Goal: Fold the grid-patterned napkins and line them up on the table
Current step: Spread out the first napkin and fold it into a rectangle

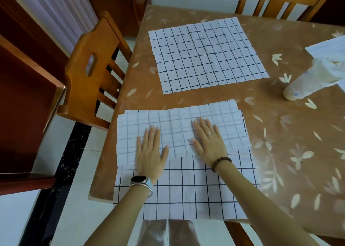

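A wooden chair (93, 68) stands at the left, pushed up beside the table (280, 133), which wears a brown cover printed with pale leaves.

The near napkin (186, 193) lies at the table's front edge, its lower border hanging just over. Its far part is folded back toward the person, so a paler flap (177, 119) rests on top of the dark-lined grid.

The left hand (151, 152) lies flat on this flap, fingers straight and close together, thumb held out to the side. A watch (139, 179) sits on that wrist.

The right hand (209, 141) presses flat on the same flap, just beside the left, its fingers straight and slightly spread. A bead bracelet (221, 163) circles its wrist.

Beyond the hands, a second napkin (205, 55) lies fully open and flat, apart from the near one.

At the right, a clear plastic bag (308, 77) lies on the table, holding something pale; what it is cannot be told. A white sheet (328, 46) shows at the right edge behind it, and another chair (280, 1) stands at the far side.
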`<state>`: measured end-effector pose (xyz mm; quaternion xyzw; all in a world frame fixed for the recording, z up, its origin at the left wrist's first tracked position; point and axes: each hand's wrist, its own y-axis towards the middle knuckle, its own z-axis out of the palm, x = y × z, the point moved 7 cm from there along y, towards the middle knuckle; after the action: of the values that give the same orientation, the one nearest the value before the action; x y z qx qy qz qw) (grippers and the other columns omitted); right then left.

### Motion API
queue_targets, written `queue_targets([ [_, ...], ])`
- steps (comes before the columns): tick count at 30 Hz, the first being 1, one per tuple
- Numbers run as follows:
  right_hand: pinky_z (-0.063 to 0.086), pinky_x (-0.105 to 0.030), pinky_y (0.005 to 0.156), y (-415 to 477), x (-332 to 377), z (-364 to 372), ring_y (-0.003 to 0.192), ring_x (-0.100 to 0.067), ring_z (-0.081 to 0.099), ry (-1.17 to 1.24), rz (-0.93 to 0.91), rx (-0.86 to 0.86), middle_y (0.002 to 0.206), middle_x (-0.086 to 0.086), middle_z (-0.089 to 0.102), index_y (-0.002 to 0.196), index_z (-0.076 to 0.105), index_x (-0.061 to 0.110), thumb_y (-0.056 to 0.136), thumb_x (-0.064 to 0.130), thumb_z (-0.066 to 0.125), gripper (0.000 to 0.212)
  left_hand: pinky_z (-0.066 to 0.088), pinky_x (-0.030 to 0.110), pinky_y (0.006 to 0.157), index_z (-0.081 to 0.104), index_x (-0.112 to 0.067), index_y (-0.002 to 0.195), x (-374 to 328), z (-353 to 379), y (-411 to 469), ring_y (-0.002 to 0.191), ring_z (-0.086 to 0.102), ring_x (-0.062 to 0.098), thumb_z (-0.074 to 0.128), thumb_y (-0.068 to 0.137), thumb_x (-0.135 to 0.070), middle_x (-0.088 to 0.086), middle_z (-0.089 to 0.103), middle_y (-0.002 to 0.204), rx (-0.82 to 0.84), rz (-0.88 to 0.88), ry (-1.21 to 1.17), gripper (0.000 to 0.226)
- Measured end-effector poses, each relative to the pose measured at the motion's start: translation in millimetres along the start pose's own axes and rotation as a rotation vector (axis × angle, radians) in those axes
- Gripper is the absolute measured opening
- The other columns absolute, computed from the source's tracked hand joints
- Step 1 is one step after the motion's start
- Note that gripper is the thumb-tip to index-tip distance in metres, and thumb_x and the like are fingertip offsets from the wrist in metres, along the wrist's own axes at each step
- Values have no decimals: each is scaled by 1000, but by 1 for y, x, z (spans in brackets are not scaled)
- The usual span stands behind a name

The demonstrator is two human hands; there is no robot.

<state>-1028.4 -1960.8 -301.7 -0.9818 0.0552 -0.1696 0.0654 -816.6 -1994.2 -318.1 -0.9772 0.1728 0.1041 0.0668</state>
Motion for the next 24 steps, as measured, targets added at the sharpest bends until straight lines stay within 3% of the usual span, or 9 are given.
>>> queue_targets([
  [5, -7, -38, 121, -7, -20, 2, 149, -15, -9, -62, 38, 19, 161, 7, -5, 153, 4, 32, 96, 57, 10, 63, 5, 49, 123, 3, -22, 158, 19, -1, -8, 153, -4, 19, 9, 99, -58, 2, -4, 166, 21, -32, 19, 69],
  [9, -4, -40, 121, -8, -21, -4, 149, -15, -7, 6, 43, 8, 161, 6, -1, 154, 11, 30, 96, 57, 17, 64, 3, 50, 123, 5, -20, 158, 22, -4, -10, 153, -4, 21, 11, 98, -61, 4, -4, 166, 29, -39, 6, 72],
  [13, 8, -45, 121, -17, 1, -14, 149, -16, 7, 138, -165, -23, 159, 5, 18, 149, 30, 27, 95, 45, 38, 58, 4, 52, 122, 10, -18, 158, 6, -9, -11, 153, 0, 22, 23, 96, -62, 3, 3, 165, 28, 68, -33, 77],
  [17, 5, -37, 121, -30, 18, -12, 148, -16, 15, 171, -270, -17, 156, 4, 29, 143, 43, 26, 86, 36, 50, 59, 8, 50, 121, 20, -17, 156, -25, -11, -11, 152, 9, 20, 37, 92, -57, 2, 14, 164, 38, 210, -55, 77],
  [20, 26, -40, 114, -37, 24, -14, 135, -20, 39, 178, -276, -67, 142, 0, 49, 130, 57, 23, 75, 31, 60, 56, 11, 50, 120, 26, -17, 154, -39, -9, -13, 151, 14, 20, 42, 89, -51, 2, 21, 162, 54, 239, -83, 75],
  [24, 47, -35, 86, -40, 27, -22, 101, -20, 57, 175, -276, -228, 110, 1, 63, 102, 68, 19, 74, 22, 66, 27, 16, 47, 119, 34, -18, 150, -46, -11, -16, 148, 25, 22, 44, 88, -42, 4, 33, 158, 31, 243, -125, 67],
])
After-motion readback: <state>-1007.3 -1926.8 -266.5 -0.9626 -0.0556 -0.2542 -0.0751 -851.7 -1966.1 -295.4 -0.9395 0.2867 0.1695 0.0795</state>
